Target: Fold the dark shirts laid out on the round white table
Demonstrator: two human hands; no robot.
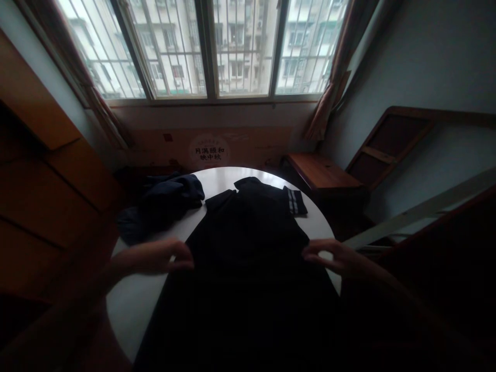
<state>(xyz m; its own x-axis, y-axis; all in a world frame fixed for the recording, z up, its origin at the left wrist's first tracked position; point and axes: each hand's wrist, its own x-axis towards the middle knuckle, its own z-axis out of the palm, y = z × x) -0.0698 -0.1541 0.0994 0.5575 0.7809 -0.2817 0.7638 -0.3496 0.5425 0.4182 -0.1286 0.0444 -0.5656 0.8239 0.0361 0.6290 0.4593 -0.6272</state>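
"See the shirt (251,227)?"
"Lying across the white desk (134,297)."
"And the left hand (160,256)?"
"Pinching one edge, over the desk's left side."
"And the right hand (343,258)?"
"Pinching the opposite edge, desk's right side."

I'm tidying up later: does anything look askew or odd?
Mildly: the rumpled dark clothes on the left of the white table seem to overhang its edge, while the black garment beside them lies spread out.
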